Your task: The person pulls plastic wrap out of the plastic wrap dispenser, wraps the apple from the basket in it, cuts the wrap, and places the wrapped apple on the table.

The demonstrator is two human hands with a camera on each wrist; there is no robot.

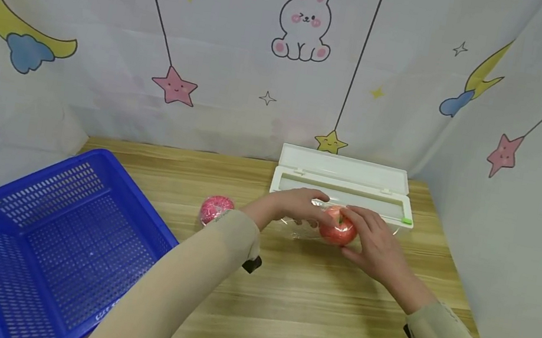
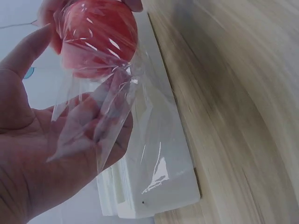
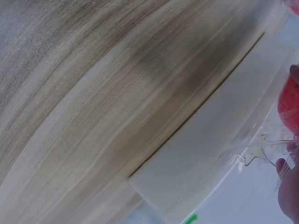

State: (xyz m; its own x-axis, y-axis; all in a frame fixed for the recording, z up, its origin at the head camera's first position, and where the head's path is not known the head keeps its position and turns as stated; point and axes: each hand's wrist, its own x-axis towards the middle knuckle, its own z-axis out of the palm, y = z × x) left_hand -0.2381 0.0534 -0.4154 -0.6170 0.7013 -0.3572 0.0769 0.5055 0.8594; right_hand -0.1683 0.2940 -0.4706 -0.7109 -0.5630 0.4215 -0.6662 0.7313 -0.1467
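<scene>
A red apple (image 1: 338, 228) with a green stem is wrapped in clear cling film (image 2: 100, 107), raised in front of a white cling film dispenser (image 1: 344, 196). My right hand (image 1: 381, 250) holds the apple from the right, its thumb low and its fingers over the top. From the left, my left hand (image 1: 294, 204) reaches to the apple, thumb stretched out and fingers behind the loose, gathered film. In the left wrist view the film's tail hangs across that palm. The right wrist view catches only part of the apple and of the right hand.
Left of the hands sits a pink round item (image 1: 216, 209) in shiny clear wrap. A blue plastic basket (image 1: 103, 156) stands on the left of the wooden table (image 1: 309, 325). The dispenser's lid (image 1: 343, 168) is raised. Patterned curtains (image 1: 246, 57) hang behind and at both sides.
</scene>
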